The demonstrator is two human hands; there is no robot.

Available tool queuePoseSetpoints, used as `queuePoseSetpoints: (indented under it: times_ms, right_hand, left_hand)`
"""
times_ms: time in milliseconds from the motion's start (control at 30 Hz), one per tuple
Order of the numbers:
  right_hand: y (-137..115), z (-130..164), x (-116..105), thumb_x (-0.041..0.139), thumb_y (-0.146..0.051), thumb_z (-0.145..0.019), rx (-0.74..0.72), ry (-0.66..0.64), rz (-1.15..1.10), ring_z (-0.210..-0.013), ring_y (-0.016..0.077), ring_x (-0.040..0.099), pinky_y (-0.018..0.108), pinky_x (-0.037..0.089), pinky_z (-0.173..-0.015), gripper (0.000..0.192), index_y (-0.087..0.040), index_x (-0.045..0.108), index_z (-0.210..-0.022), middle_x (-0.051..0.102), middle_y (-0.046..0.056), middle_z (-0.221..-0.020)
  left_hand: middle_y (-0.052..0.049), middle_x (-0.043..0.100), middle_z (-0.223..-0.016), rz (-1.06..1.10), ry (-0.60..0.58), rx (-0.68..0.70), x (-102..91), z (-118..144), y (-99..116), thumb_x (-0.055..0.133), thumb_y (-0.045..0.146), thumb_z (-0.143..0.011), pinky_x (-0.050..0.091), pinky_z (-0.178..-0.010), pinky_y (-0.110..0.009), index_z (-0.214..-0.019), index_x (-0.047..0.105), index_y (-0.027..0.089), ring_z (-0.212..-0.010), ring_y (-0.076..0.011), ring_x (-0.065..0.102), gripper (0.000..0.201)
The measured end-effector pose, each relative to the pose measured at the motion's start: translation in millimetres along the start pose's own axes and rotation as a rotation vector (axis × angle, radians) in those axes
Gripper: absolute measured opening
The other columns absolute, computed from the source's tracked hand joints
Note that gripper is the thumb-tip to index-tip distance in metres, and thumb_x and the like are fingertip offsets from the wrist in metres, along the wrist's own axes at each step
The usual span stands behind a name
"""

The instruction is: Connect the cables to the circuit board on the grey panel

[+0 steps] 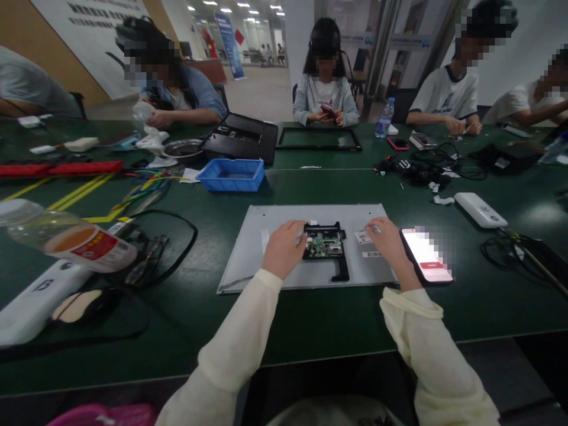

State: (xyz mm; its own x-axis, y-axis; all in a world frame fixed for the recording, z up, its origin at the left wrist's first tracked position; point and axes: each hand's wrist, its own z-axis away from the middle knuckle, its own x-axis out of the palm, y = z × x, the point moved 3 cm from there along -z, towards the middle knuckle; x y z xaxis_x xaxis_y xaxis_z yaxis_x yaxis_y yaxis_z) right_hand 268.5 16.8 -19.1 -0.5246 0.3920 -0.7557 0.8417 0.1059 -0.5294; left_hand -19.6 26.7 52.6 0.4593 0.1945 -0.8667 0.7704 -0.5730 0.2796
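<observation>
Lower left of frame: clear plastic bottle (66, 236) lying on its side, red label, orange liquid inside; long axis runs left to right. Beside it, black cable loop (164, 248) on the green surface (310, 319).

Upper left of centre: blue tray (231, 174), shallow, rectangular; contents cannot be made out. Behind it to the left, metal bowl (186, 149), contents not discernible.

Centre: grey panel (248, 248) lying flat on the surface, long axis left to right. On its middle, circuit board (326, 245), green, set in a black frame; a black arm of the frame points toward the lower edge of the frame.

Left hand (284, 248): cream sleeve, forearm rising from the lower centre, palm down on the panel, fingertips touching the left edge of the circuit board. Grip loose, fingers slightly curled, clamped on nothing.

Right hand (388, 239): cream sleeve, palm down on the panel to the right of the board, fingers bent over a small white label (362, 238). Whether the grip pinches anything cannot be told.

Right of centre: phone (426, 255), screen lit, lying just beside the right hand, long axis running diagonally toward lower right.

Right: white device (480, 210), oblong, lying diagonally.
</observation>
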Motion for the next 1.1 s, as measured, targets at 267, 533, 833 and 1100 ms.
queuePoseSetpoints:
  times_ms: [267,533,833,1100]
  right_hand:
    - [-2.7,-1.3,-1.2,0.042,-0.032,-0.090,-0.012,0.023,-0.005,-0.097,0.0242,0.058,0.038,0.043,-0.092,0.030,-0.014,0.067,-0.092,0.064,0.014,-0.100]
    - [-5.1,-1.2,-3.4,0.032,-0.029,-0.093,-0.014,0.005,-0.028,-0.096,0.0230,0.058,0.036,0.042,-0.090,0.036,-0.017,0.066,-0.089,0.066,0.011,-0.096]
    - [-10.1,-1.7,-5.8,0.032,-0.030,-0.093,0.005,0.008,-0.035,-0.092,0.0230,0.059,0.035,0.043,-0.086,0.036,-0.016,0.065,-0.089,0.067,0.012,-0.096]
    - [-10.3,-2.4,-10.6,0.030,-0.028,-0.093,0.048,0.089,-0.053,-0.092,0.0231,0.060,0.034,0.043,-0.084,0.036,-0.017,0.065,-0.093,0.067,0.012,-0.098]
  left_hand:
    - [-0.010,0.066,-0.097,-0.259,-0.226,0.009,47.4,-49.0,1.4,0.048,0.019,-0.089,0.046,-0.081,-0.034,-0.094,0.065,0.015,-0.095,-0.0233,0.061,0.018]
    - [-0.013,0.064,-0.091,-0.327,-0.252,0.045,59.1,-51.2,-7.2,0.041,0.010,-0.089,0.046,-0.076,-0.034,-0.089,0.067,0.012,-0.090,-0.0232,0.061,0.026]
    - [-0.012,0.065,-0.093,-0.301,-0.164,0.133,51.2,-67.6,24.4,0.043,0.012,-0.091,0.041,-0.081,-0.037,-0.091,0.067,0.014,-0.093,-0.0230,0.059,0.024]
    - [-0.012,0.065,-0.097,-0.222,-0.172,0.332,84.7,-80.1,90.3,0.045,0.010,-0.090,0.035,-0.086,-0.040,-0.091,0.067,0.014,-0.098,-0.0231,0.056,0.022]
